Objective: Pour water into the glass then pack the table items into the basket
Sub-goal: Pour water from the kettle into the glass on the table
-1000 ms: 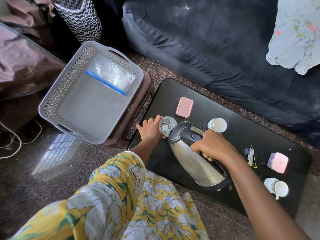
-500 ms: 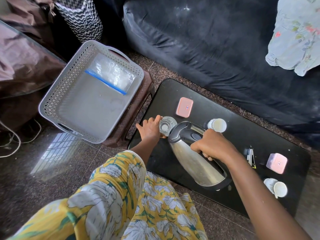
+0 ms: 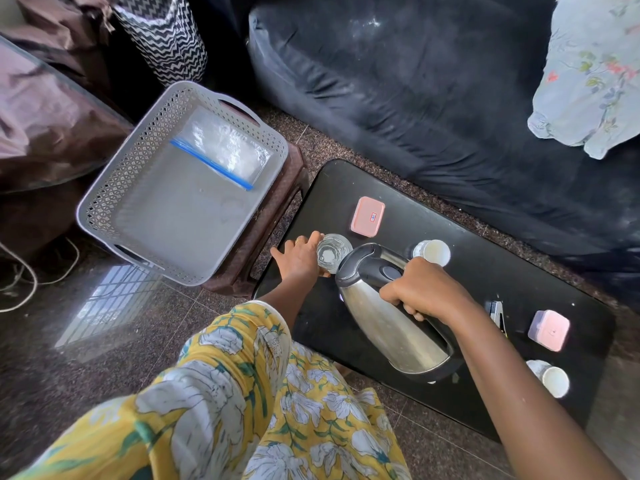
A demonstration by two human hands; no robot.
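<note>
Basket (image 3: 114, 188), grey and perforated, sits on a brown stool (image 3: 277, 216) at far left and holds a clear zip bag (image 3: 225, 147) with a blue seal. On the left end of the black table (image 3: 485, 244) stands the glass (image 3: 333, 252), with the left hand (image 3: 298, 259) curled round its side (how full it is cannot be told). The right hand (image 3: 420, 289) is clenched on the handle of the steel kettle (image 3: 391, 323), which is tilted with its spout over the glass. Behind sit a pink-lidded box (image 3: 367, 216) and a white cup (image 3: 433, 252). At far right are a second pink box (image 3: 549, 330) and a second cup (image 3: 552, 377), contents unseen.
</note>
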